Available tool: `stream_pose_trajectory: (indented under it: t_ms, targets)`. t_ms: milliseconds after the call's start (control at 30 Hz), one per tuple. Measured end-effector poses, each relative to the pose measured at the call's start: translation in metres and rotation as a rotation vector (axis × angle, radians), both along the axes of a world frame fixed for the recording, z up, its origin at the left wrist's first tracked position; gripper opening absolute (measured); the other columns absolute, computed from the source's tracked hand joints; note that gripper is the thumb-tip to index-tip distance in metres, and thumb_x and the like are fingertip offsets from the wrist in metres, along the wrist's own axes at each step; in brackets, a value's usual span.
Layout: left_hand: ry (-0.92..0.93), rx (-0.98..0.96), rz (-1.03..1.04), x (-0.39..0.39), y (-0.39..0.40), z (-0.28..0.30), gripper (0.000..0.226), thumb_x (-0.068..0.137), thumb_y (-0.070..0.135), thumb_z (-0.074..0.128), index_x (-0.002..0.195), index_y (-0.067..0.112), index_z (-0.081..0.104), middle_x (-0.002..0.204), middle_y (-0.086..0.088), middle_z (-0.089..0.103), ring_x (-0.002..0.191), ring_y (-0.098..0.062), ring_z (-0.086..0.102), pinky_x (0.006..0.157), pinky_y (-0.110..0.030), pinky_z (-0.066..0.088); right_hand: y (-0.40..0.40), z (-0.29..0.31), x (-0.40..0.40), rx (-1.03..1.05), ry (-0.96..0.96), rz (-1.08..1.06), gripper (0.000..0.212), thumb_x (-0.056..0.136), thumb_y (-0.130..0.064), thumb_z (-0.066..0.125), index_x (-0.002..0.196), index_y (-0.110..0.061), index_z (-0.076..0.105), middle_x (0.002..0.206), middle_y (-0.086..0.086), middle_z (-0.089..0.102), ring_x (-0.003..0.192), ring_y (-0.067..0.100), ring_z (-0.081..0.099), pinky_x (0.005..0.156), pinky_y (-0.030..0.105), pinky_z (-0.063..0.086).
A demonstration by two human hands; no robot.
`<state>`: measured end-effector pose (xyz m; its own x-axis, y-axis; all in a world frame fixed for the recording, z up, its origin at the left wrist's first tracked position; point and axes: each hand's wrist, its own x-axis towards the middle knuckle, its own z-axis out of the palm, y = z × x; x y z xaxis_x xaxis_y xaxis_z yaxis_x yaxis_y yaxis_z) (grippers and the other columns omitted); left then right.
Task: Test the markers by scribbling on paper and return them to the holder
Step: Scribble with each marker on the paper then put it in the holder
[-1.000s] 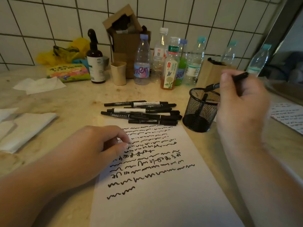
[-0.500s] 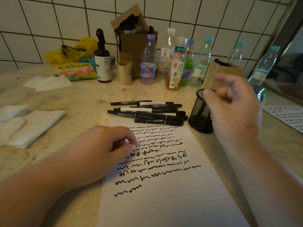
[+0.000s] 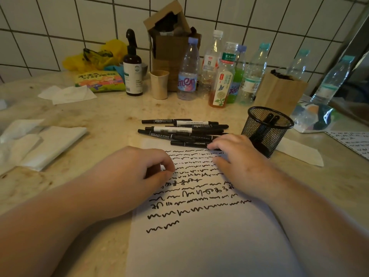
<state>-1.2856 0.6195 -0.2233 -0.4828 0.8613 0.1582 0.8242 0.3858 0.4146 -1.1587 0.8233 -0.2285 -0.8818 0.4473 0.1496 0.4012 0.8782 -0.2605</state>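
A white paper [image 3: 199,246] covered with black scribble lines lies in front of me. Beyond its top edge is a pile of several black markers [image 3: 179,129]. My right hand [image 3: 239,156] reaches to the pile, its fingertips resting on the right end of the nearest marker [image 3: 187,143], thumb apart on the paper. My left hand [image 3: 127,176] rests on the paper's left edge in a loose fist, holding nothing. The black mesh holder [image 3: 263,134] stands to the right of the pile with two markers [image 3: 271,118] inside.
Several bottles [image 3: 221,76], a paper cup [image 3: 159,84], a dark pump bottle [image 3: 132,74] and cardboard boxes [image 3: 279,92] line the tiled wall. Folded tissues [image 3: 46,144] lie at left. Another scribbled sheet [image 3: 353,142] lies at far right.
My right hand dropped the marker it held into the holder, then came down left to the pile and touched the nearest marker. The left hand stayed put.
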Motion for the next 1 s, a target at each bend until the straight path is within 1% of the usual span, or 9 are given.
stream_pose_trajectory:
  t_ms: [133,267,367,533,633,700,867,933,1000]
  targets:
    - [-0.012,-0.007,-0.008,0.001,0.0,0.001,0.014,0.089,0.049,0.05,0.1,0.052,0.058,0.081,0.031,0.06,0.078,0.014,0.055,0.054,-0.009,0.041,0.002,-0.001,-0.004,0.022,-0.013,-0.084,0.039,0.098,-0.033,0.056,0.137,-0.031,0.053,0.131,-0.009,0.049,0.126,0.011,0.036,0.107,0.033,0.034]
    - [-0.024,-0.005,-0.006,0.003,0.001,0.003,0.012,0.089,0.049,0.051,0.098,0.052,0.057,0.081,0.03,0.059,0.076,0.012,0.055,0.053,-0.009,0.04,0.001,-0.003,-0.003,-0.018,0.055,-0.093,0.015,0.092,-0.034,0.065,0.107,-0.035,0.067,0.102,-0.016,0.054,0.104,0.009,0.05,0.089,0.03,0.046]
    - [-0.027,-0.003,-0.004,0.003,0.0,0.004,0.011,0.088,0.049,0.051,0.097,0.052,0.058,0.081,0.029,0.06,0.075,0.011,0.056,0.054,-0.01,0.041,0.001,-0.001,0.0,-0.039,0.051,-0.08,0.007,0.088,-0.032,0.069,0.094,-0.037,0.067,0.1,-0.018,0.053,0.096,0.005,0.051,0.079,0.023,0.042]
    - [-0.022,0.001,-0.002,0.002,0.001,0.004,0.011,0.088,0.048,0.053,0.095,0.05,0.06,0.083,0.026,0.062,0.074,0.006,0.057,0.059,-0.011,0.042,-0.004,0.006,0.008,-0.224,0.093,-0.065,0.014,0.085,-0.029,0.073,0.093,-0.036,0.065,0.088,-0.013,0.064,0.069,0.001,0.056,0.054,0.012,0.041]
    - [-0.034,0.018,0.009,0.002,0.0,0.004,0.01,0.085,0.05,0.054,0.092,0.05,0.061,0.078,0.024,0.062,0.073,0.006,0.057,0.054,-0.012,0.041,-0.012,0.014,0.01,-0.564,0.2,0.032,0.019,0.087,-0.019,0.072,0.099,-0.034,0.066,0.089,-0.004,0.069,0.076,0.01,0.067,0.071,0.028,0.056]
    - [-0.051,0.035,0.0,0.002,0.0,0.004,0.012,0.083,0.053,0.054,0.092,0.05,0.061,0.079,0.023,0.061,0.079,0.012,0.053,0.052,-0.012,0.04,-0.02,0.017,0.011,-0.719,0.196,0.101,0.019,0.089,-0.011,0.069,0.099,-0.028,0.067,0.085,0.0,0.071,0.075,0.011,0.07,0.074,0.032,0.059]
    - [-0.081,0.051,-0.074,0.009,0.003,0.01,0.019,0.079,0.058,0.055,0.096,0.05,0.06,0.082,0.029,0.06,0.08,0.022,0.047,0.054,-0.009,0.039,-0.029,0.02,0.014,-0.981,0.226,0.312,0.014,0.086,-0.008,0.07,0.092,-0.02,0.075,0.083,0.009,0.075,0.082,0.023,0.074,0.075,0.032,0.059]
    - [-0.137,0.049,-0.106,0.012,0.003,0.011,0.014,0.081,0.054,0.057,0.093,0.049,0.062,0.078,0.04,0.058,0.07,0.02,0.051,0.056,-0.004,0.038,-0.029,0.019,0.016,-1.01,0.26,0.367,0.015,0.086,-0.013,0.07,0.097,-0.021,0.077,0.091,0.012,0.076,0.09,0.026,0.074,0.078,0.034,0.059]
    - [-0.191,0.049,-0.095,0.012,0.003,0.011,0.01,0.083,0.049,0.058,0.09,0.047,0.065,0.075,0.036,0.062,0.065,0.012,0.055,0.051,-0.009,0.039,-0.027,0.018,0.017,-1.074,0.299,0.385,0.021,0.089,-0.016,0.061,0.1,-0.02,0.079,0.096,0.014,0.076,0.093,0.027,0.073,0.079,0.037,0.058]
